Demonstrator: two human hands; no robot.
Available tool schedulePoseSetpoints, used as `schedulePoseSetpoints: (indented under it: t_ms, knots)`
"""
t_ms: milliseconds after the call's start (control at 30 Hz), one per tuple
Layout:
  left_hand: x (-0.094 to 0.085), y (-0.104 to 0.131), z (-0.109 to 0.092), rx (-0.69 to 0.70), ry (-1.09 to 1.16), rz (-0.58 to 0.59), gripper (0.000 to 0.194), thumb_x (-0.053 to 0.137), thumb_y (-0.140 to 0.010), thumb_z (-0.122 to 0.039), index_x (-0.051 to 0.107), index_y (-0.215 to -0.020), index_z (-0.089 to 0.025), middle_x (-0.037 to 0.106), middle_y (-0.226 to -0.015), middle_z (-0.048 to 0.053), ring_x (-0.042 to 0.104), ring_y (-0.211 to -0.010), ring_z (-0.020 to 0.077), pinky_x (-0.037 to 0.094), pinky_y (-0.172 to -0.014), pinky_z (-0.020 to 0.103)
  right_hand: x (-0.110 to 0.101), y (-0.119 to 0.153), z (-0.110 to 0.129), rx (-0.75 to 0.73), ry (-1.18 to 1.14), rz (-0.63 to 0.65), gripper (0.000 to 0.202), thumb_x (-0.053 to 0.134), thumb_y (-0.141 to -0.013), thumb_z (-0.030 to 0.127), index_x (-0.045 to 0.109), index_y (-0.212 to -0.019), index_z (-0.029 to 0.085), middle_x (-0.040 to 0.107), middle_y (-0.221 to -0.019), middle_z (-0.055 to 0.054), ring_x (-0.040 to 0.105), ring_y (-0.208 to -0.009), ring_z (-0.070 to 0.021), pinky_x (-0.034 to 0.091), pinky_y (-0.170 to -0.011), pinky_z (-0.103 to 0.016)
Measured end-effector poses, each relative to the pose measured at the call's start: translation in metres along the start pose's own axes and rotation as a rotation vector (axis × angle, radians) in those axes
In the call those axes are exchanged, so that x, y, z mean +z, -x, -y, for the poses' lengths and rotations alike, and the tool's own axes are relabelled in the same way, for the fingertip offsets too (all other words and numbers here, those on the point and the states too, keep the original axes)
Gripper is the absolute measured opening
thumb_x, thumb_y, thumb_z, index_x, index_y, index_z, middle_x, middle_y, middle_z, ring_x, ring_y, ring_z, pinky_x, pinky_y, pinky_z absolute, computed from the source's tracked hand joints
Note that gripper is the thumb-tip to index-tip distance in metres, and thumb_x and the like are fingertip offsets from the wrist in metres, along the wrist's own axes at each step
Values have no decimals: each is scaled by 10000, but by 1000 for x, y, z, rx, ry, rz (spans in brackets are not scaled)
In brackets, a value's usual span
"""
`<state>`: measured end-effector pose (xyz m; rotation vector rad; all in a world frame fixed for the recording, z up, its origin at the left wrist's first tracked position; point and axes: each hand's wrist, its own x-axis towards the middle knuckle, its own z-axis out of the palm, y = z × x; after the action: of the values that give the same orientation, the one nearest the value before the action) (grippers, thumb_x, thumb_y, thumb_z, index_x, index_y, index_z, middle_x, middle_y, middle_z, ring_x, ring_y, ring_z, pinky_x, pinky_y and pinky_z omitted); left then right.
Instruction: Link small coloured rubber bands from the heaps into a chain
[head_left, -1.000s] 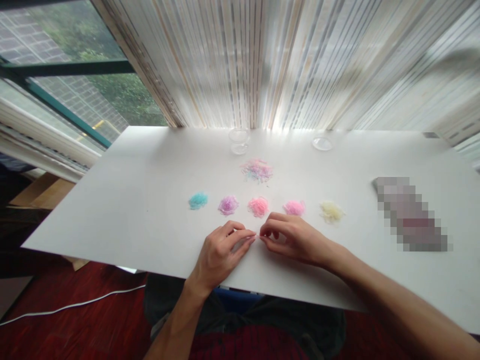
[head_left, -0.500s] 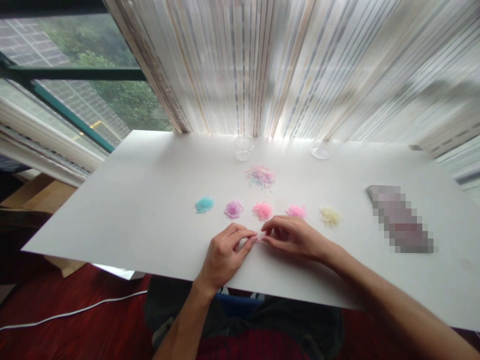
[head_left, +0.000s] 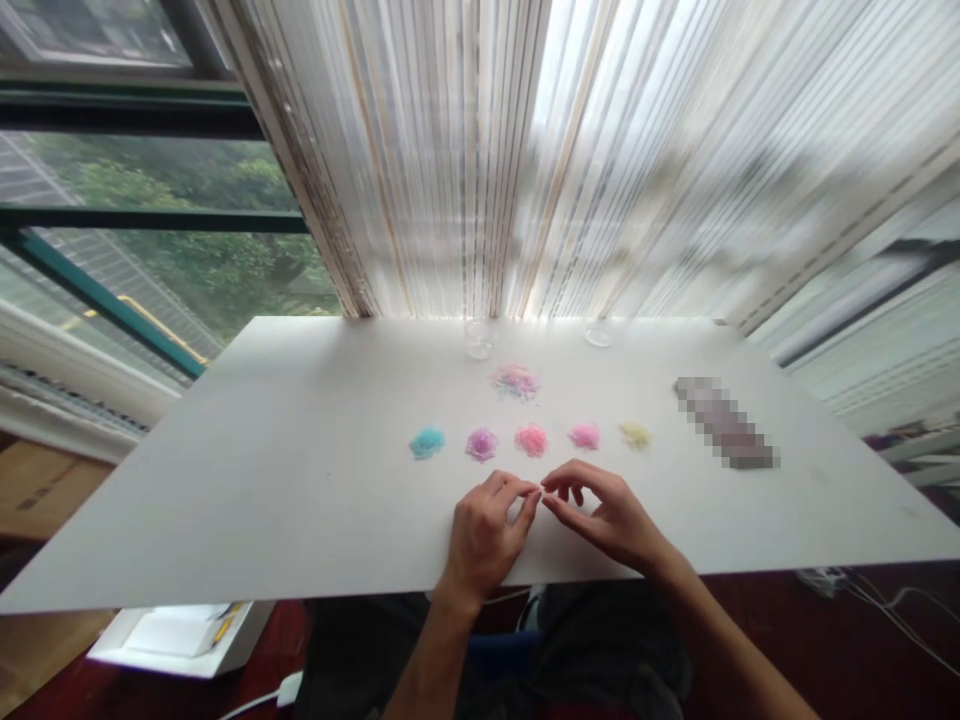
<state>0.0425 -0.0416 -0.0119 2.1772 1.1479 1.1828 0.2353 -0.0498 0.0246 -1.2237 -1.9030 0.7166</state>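
Note:
My left hand (head_left: 491, 530) is closed in a pinch, thumb against index finger, above the white table. Facing it, my right hand (head_left: 604, 512) brings its thumb and index finger close together at the same spot. A tiny pale piece shows between the two hands' fingertips, too small to name. Just beyond my fingers lies a row of small piles of thin, rubber-band-like bits: turquoise (head_left: 427, 442), purple (head_left: 481, 444), coral pink (head_left: 532, 440), bright pink (head_left: 584, 436) and pale yellow (head_left: 635, 434). Behind the row is a mixed-colour pile (head_left: 516, 381).
A clear plastic cup or tub (head_left: 478, 340) and a clear round lid (head_left: 598, 338) stand near the table's far edge. To the right lies a pixelated oblong object (head_left: 726, 422). Striped curtains (head_left: 450, 180) hang behind the white table (head_left: 247, 480).
The view has tilted up and shifted. My right thumb and index finger have come closer together and nearer my left fingertips. The piles look unchanged.

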Motion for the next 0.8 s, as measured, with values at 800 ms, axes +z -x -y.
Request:
schedulePoseSetpoints:
  t_ms: [800]
  knots:
    - [2,2,3,-20,-7,37,140,597,-1030,-239,723,-1087,-216,722,-988,26,620,-673,123,515,-691,251,30,23,-14,90,-32,-294,74,670,-951,269,719,-941,214,711,-837,-23,620,-655,-128,526,-602,-239]
